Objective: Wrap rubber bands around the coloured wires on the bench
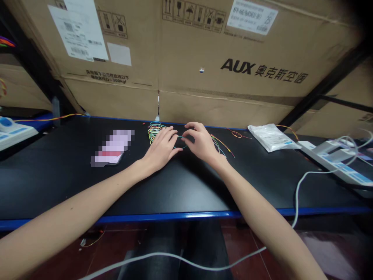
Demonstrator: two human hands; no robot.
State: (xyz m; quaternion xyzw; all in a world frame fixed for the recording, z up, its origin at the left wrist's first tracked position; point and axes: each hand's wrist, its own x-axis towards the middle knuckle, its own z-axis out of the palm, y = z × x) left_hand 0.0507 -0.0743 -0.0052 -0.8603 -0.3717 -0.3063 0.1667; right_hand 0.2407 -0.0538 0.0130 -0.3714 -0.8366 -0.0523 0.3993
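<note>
A loose coil of thin coloured wires [152, 134], green, yellow, red and teal, lies on the black table toward its back. My left hand [163, 147] rests against the coil's right side, fingers stretched forward and thumb apart. Just to the right, my right hand [201, 142] has its fingers curled, with thumb and fingertips at a thin teal wire [183, 147] that loops between the two hands. More wire ends [225, 147] stick out to the right from behind my right hand. The fingertips' exact contact with the wire is partly hidden.
A phone [112, 147], blurred out, lies at left. Right of the wires are a small orange wire loop [236, 134], a clear plastic bag [271, 137] and a white power strip [344, 167]. A white cable [297, 194] hangs over the front edge. A cardboard box [186, 105] stands behind.
</note>
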